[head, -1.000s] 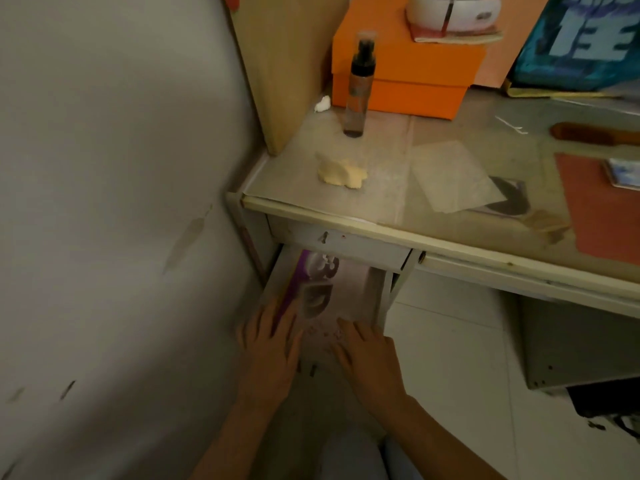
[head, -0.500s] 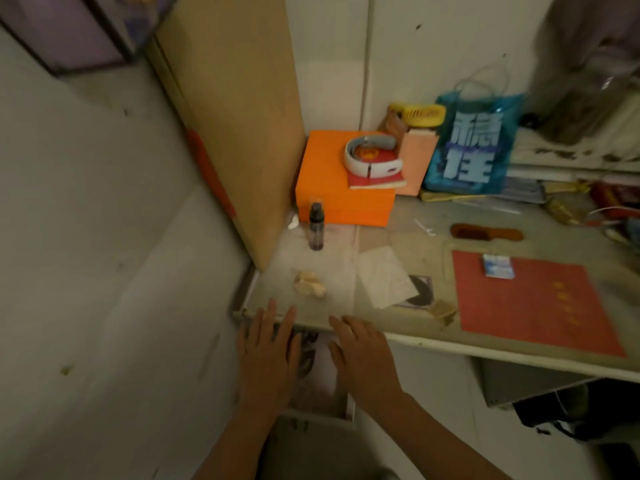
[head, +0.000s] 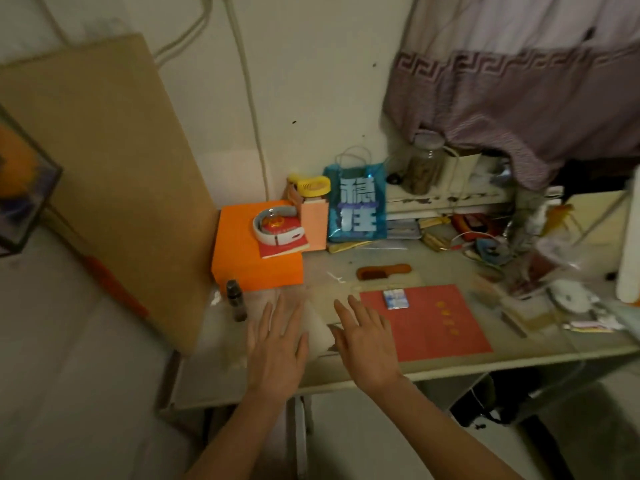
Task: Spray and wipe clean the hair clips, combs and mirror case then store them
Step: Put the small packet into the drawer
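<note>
Far left: a tall cardboard sheet (head: 114,174) leans against the wall and screens that end of the desk (head: 450,365). Just right of its lower edge stands the small dark spray bottle (head: 236,301), upright near the front of the desk, probably parked there so you can reach it for the spraying step.

Behind the bottle sits an orange box (head: 242,258) with a red booklet and a white band on top, pushed back toward the wall, likely to keep the front strip free for work.

Your left hand (head: 277,344) hovers over the desk just right of the bottle, palm down, fingers straight and spread wide, holding nothing. Whether it touches the surface cannot be told.

Your right hand (head: 363,344) is beside it, also flat, fingers splayed, empty, its fingertips near the left edge of the red mat (head: 436,323).

Beyond the hands, 1 brown comb (head: 383,271) lies flat on the desk between the orange box and the clutter at right, well apart from both hands. No hair clips or mirror case can be made out; judged from this, the comb remains to be handled.
</note>
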A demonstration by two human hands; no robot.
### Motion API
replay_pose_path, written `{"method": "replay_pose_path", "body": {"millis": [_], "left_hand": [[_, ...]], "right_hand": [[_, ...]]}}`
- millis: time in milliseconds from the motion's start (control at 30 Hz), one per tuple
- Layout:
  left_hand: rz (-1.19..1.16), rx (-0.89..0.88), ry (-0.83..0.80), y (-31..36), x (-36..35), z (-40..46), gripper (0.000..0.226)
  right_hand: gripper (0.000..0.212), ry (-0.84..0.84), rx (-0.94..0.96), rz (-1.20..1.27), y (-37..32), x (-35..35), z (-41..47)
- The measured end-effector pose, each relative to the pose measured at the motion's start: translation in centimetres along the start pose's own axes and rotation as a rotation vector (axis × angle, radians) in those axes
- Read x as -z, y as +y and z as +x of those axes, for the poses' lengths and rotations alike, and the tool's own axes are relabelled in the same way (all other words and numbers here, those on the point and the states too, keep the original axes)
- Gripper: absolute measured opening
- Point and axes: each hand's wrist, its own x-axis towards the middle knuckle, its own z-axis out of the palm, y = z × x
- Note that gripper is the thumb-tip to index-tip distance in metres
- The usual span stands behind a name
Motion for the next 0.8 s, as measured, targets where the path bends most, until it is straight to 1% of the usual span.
{"method": "replay_pose_path", "body": {"millis": [67,133,267,333,400,433,467,500,533,633,667,700,733,800], "left_hand": [[-0.015,-0.029,-0.056,2.2,-0.8,1.2,0.056],[-0.012,-0.055,-0.13,4.5,-1.8,2.2,0.054],[-0.014,-0.061,-0.183,9.1,-4.9,5.2,0.055],[0.062,-0.068,-0.238,11.8,-6.6,6.6,0.055],[0.131,-0.068,-0.297,14.5,-7.7,8.0,0.071],[0.166,-0.059,-0.318,15.8,-7.9,8.7,0.069],[0.142,-0.048,-0.333,17.0,-8.0,9.4,0.061],[0.088,-0.021,-0.353,18.0,-8.4,10.0,0.062],[0.061,-0.025,-0.334,18.8,-9.4,10.5,0.064],[0.028,0.007,-0.367,20.4,-11.0,11.6,0.048],[0.043,0.008,-0.365,20.7,-11.8,12.0,0.05],[0.051,0.025,-0.398,20.8,-12.2,12.2,0.051],[0.063,0.031,-0.388,21.0,-13.0,12.6,0.05],[0.03,0.075,-0.434,21.5,-14.3,13.3,0.047]], "right_hand": [[0.051,0.0,-0.051,-0.016,2.7,1.1,0.2],[0.051,-0.008,-0.095,-0.042,5.5,2.0,0.4],[0.053,-0.05,-0.176,-0.053,11.7,3.3,1.5],[0.054,-0.07,-0.187,-0.06,15.1,3.9,2.3],[0.054,-0.099,-0.199,-0.07,18.7,4.3,3.0],[0.055,-0.116,-0.203,-0.073,20.4,4.4,3.4],[0.055,-0.14,-0.206,-0.068,21.9,4.5,3.7],[0.055,-0.167,-0.205,-0.061,23.4,4.5,4.0],[0.054,-0.194,-0.203,-0.06,24.8,4.5,4.4],[0.053,-0.241,-0.2,-0.071,28.4,4.0,5.5],[0.053,-0.25,-0.201,-0.07,29.2,3.8,5.9],[0.052,-0.254,-0.204,-0.075,29.8,3.6,6.3],[0.052,-0.262,-0.207,-0.077,30.6,3.3,6.8],[0.052,-0.287,-0.207,-0.079,31.6,2.6,7.8]]}}
